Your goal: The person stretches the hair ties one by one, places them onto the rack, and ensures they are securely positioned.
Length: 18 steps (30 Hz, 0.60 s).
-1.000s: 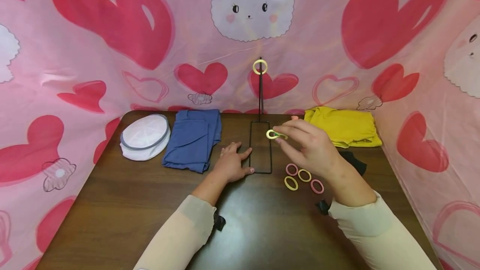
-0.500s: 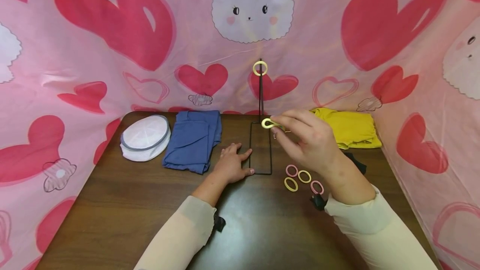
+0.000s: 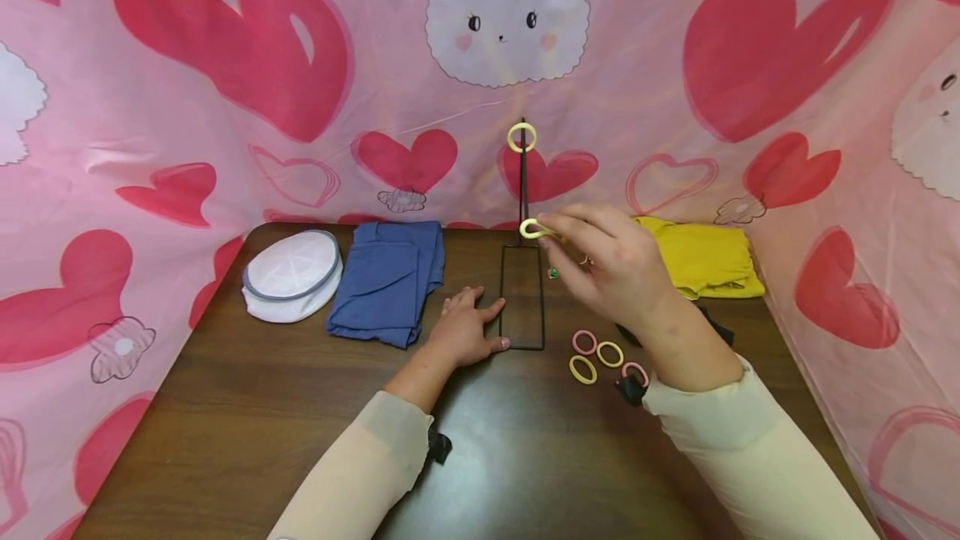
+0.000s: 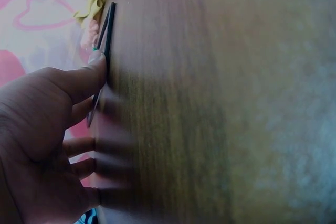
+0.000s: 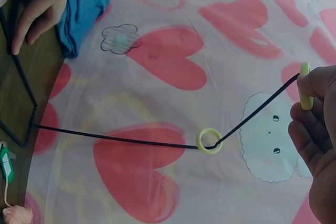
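Observation:
A black wire stand (image 3: 543,307) has a flat rectangular base on the table and an upright with a slanting arm. A pale yellow ring (image 5: 209,141) hangs where the upright bends into the arm. My left hand (image 3: 465,332) rests on the base, fingers spread, with its thumb at the near corner. Between thumb and fingers my right hand (image 3: 618,261) pinches another yellow ring (image 5: 304,98), at the arm's free tip in the right wrist view. Whether the tip passes through it, I cannot tell. Two yellow rings (image 3: 582,369) and two pink rings (image 3: 584,342) lie right of the base.
Left of the stand lie folded blue cloth (image 3: 386,282) and a white mesh item with grey rim (image 3: 291,273). Folded yellow cloth (image 3: 701,257) is at the back right. A green tag (image 5: 6,163) and pink pompom (image 5: 18,214) lie beside the base.
My right hand has moved up and slightly left with the yellow ring, bringing it to the stand's arm. My left hand stays on the base.

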Motion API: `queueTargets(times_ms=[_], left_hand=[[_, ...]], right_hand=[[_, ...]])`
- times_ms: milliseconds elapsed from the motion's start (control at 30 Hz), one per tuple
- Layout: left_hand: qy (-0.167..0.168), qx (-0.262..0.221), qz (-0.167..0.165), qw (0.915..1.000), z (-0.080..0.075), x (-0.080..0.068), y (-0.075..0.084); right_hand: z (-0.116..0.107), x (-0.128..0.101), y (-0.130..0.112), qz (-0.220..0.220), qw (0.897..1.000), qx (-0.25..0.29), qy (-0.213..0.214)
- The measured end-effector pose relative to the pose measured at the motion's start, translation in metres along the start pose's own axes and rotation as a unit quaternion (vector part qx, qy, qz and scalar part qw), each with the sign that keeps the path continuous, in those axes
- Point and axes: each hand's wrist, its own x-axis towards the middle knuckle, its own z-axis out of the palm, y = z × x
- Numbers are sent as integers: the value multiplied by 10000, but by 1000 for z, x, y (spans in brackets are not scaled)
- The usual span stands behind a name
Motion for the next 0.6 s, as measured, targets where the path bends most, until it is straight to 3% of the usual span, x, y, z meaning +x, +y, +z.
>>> queueTargets(times_ms=[600], left_hand=[[6,27,20,10000,0,0,-1]], right_hand=[[13,4,24,173,9993,-285,-170]])
